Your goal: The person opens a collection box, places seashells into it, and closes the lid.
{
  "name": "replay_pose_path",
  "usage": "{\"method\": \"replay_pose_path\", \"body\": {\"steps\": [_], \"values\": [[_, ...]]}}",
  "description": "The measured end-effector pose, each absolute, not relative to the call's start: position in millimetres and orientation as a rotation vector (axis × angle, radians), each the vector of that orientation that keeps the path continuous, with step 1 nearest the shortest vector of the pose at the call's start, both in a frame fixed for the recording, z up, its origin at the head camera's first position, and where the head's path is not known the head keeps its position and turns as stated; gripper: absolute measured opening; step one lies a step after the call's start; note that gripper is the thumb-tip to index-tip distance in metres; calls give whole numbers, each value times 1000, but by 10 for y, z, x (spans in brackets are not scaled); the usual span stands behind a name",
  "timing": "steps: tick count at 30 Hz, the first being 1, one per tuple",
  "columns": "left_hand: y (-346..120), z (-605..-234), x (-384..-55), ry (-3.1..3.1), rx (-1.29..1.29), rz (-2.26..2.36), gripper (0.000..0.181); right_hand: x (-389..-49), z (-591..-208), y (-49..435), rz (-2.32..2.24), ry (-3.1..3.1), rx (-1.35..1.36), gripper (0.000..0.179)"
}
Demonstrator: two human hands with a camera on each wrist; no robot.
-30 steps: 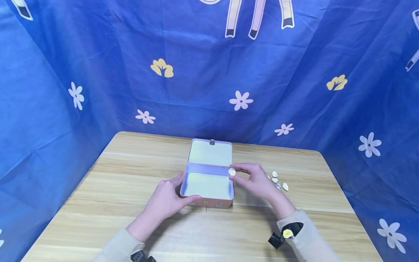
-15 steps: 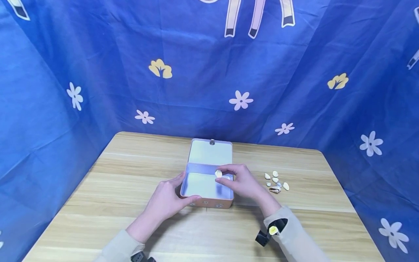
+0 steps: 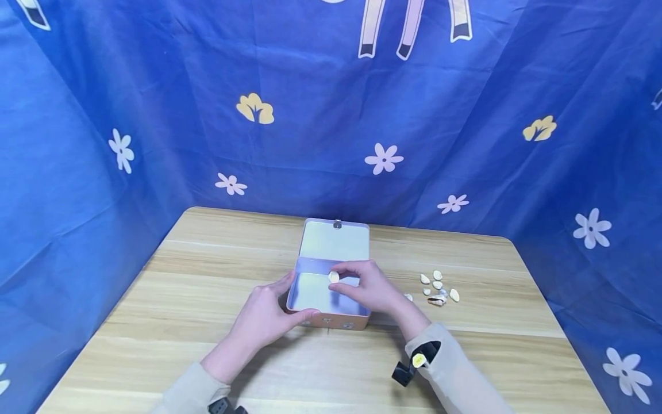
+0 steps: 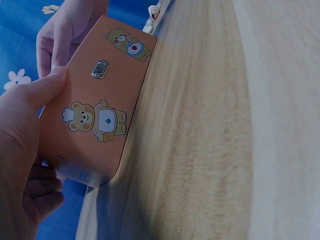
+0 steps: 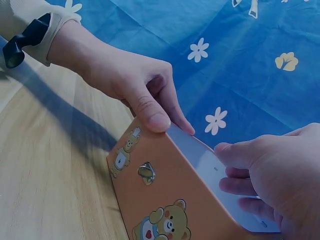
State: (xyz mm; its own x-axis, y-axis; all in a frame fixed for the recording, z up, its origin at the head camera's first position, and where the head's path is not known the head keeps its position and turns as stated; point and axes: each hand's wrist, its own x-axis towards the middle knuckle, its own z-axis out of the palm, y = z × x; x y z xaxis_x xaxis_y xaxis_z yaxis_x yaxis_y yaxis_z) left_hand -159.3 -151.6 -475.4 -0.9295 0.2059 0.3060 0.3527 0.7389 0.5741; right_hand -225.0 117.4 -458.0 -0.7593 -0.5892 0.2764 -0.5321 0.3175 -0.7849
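A small orange-brown metal box (image 3: 338, 321) stands with its white-lined lid (image 3: 335, 241) laid back. Its front, seen in the left wrist view, has bear pictures and a metal clasp (image 4: 100, 69). My left hand (image 3: 261, 315) grips the box's left corner, thumb along the front rim and fingers at the left side. Between thumb and fingers of my right hand (image 3: 368, 286) a pale seashell (image 3: 333, 277) is pinched, over the inside of the box. In the right wrist view the right hand (image 5: 285, 175) hides the shell.
Several small shells lie on the wooden table (image 3: 207, 270) to the right of the box, among them a brown-striped shell (image 3: 437, 300). A blue patterned curtain (image 3: 310, 144) hangs behind the table and along both sides.
My right hand has carried the pinched shell leftward, from the box's right edge to over its inside. More of the shells on the table now show. The left hand keeps its hold.
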Motion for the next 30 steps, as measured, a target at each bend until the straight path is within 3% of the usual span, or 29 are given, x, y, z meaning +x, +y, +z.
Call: {"method": "replay_pose_path", "body": {"steps": [18, 30], "values": [[-1497, -4793, -1593, -2692, -442, -943, 112, -2308, -4602, 1094, -1249, 2509, -1142, 35], [-1506, -4805, -1594, -2707, -430, -948, 112, -2232, -4492, 1202, -1427, 2457, -1103, 36]]}}
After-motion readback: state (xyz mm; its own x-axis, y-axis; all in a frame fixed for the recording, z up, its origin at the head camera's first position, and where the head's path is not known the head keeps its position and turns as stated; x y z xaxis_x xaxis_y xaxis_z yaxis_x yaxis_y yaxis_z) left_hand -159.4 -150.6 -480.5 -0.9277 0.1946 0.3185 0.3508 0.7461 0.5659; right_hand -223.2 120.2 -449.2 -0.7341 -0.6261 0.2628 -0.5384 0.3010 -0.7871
